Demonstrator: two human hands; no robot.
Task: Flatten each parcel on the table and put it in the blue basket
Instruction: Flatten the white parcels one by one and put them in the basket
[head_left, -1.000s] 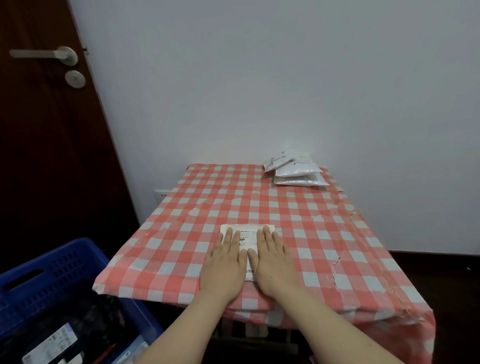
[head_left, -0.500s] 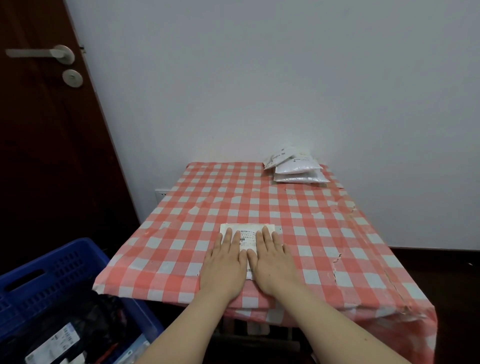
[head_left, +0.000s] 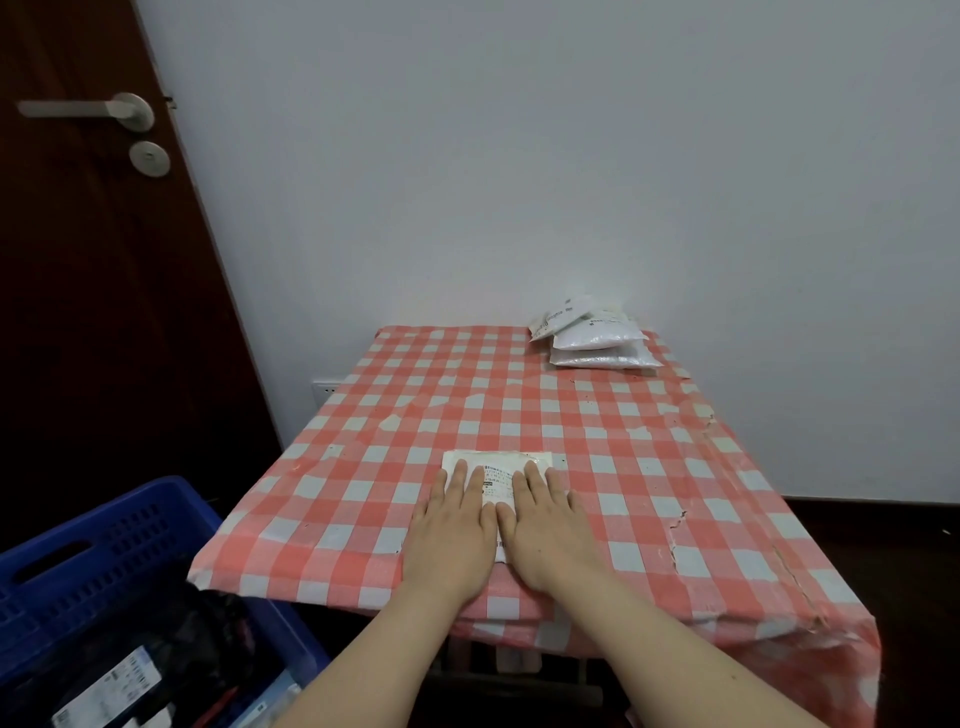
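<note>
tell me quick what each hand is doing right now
left hand: open, pressing flat on the white parcel
right hand: open, pressing flat on the same parcel

change: none visible | left hand (head_left: 449, 540), right hand (head_left: 550, 535) unmoved

Glossy plastic parcels (head_left: 592, 340), perforated plastic basket (head_left: 119, 535), checked cloth (head_left: 649, 467).
</note>
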